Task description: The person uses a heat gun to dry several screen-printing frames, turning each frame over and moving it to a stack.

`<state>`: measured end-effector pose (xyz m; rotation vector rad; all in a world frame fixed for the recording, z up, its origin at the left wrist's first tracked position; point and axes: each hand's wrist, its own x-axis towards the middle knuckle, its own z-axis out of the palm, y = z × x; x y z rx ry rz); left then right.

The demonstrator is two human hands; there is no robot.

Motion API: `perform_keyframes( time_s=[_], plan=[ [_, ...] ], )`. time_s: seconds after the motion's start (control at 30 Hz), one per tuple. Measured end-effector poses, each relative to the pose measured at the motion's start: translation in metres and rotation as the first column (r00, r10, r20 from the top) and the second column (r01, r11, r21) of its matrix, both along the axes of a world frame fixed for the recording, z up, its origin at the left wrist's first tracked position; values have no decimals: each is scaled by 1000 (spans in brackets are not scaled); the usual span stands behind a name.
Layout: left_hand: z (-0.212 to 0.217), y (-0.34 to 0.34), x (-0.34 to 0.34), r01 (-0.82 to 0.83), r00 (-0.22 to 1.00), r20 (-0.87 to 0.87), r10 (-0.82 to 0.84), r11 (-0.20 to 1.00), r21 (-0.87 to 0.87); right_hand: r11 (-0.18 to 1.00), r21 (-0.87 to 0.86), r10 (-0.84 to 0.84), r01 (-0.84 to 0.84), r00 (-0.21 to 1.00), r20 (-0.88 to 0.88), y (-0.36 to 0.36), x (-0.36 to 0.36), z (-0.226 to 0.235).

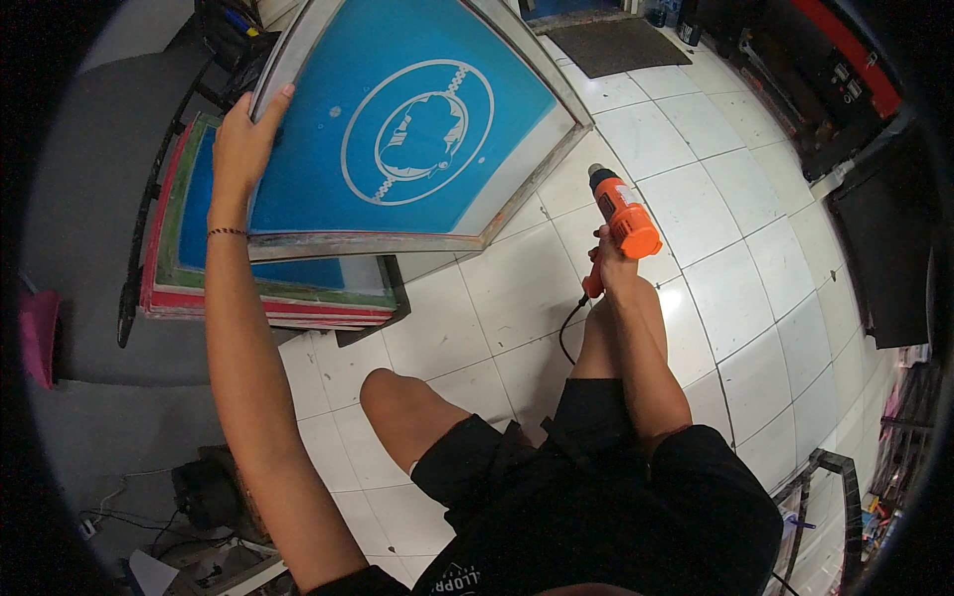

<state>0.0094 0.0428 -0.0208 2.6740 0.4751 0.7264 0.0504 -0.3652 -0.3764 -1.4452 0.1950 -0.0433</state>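
My left hand [245,144] grips the left edge of a framed screen-printing screen [308,169], its thumb over the frame. The screen is tilted, with a blue coated mesh that bears a pale oval design. In my right hand [613,263] is an orange heat gun [626,216], its black and metal nozzle directed up and toward the far side, close to the screen's right corner but apart from it. A black cord hangs from the heat gun's handle past my right leg. Fingers of the right hand wrap round the handle and are partly hidden.
Below the held screen, several more framed screens [171,260] with red and green edges lean in a black rack. White floor tiles [442,316] spread under my legs. A dark mat [618,48] lies at the far side. A black metal frame [843,497] stands at the lower right.
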Motion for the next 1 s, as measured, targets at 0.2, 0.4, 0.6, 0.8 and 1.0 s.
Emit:
perform_keyframes(
  time_s=[0.2,0.4,0.6,0.8,1.0],
  plan=[
    [-4,9,2,-2,998,61,-2,998,55,1000,29,-2,1,1000,15,4,-6,6],
    [-2,4,0,-16,1000,10,16,1000,-17,1000,3,-24,24,997,73,5,-5,-1],
    [-1,3,1,-13,1000,-5,12,1000,-8,999,-47,-20,22,999,42,3,0,-5],
    [-3,2,1,9,999,32,-9,1000,-6,999,-10,-38,38,998,56,3,-3,3],
    [-3,4,-1,13,999,39,-13,1000,-16,1000,-23,-16,17,1000,17,5,-5,4]
  ],
)
